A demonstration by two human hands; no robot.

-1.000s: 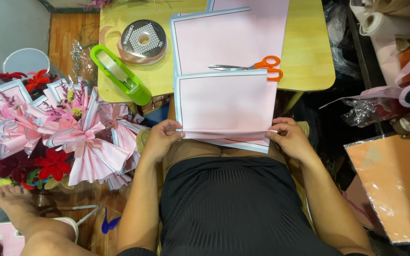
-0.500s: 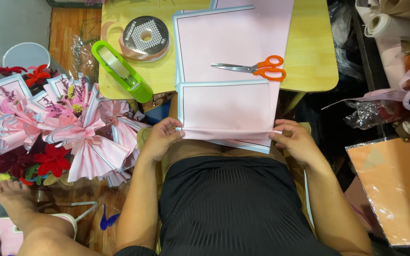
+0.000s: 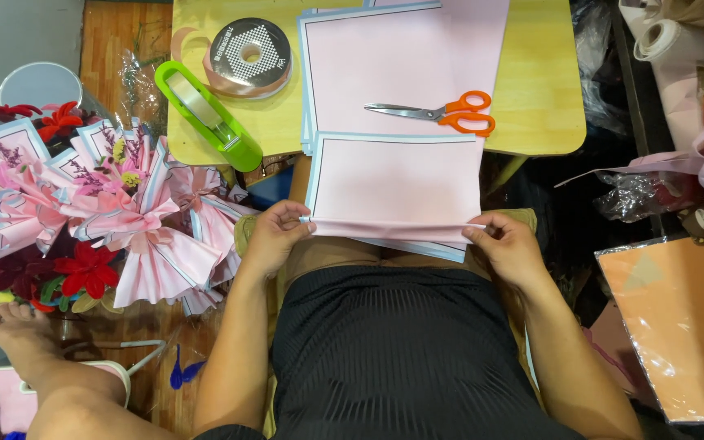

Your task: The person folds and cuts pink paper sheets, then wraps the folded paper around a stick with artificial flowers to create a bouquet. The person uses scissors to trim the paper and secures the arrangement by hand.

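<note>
The pink sheet (image 3: 397,183) with a blue border lies over the near edge of the yellow surface (image 3: 531,90), at 12 o'clock from the person's lap, and its near edge is already turned up into 1 narrow fold. The left hand (image 3: 270,236) pinches this fold at the left corner, thumb and fingers pressed together on the paper. The right hand (image 3: 507,244) pinches the same fold at the right corner in the same way. The fold looks straight from one hand to the other, so I judge that the first pleat is made and is being held. Most of the sheet above it is flat and has no crease, so nearly all the folding is left, if the sheet is meant to become a fan. A stack (image 3: 393,73) of similar pink sheets waits at 12 o'clock on the surface, with orange scissors (image 3: 450,112) lying on it. A ribbon roll (image 3: 248,55) and a green tape dispenser (image 3: 209,114) stand at 11 o'clock. At 9 o'clock, on the floor, several wrapped bouquets (image 3: 99,212) with pleated pink paper seem finished.
</note>
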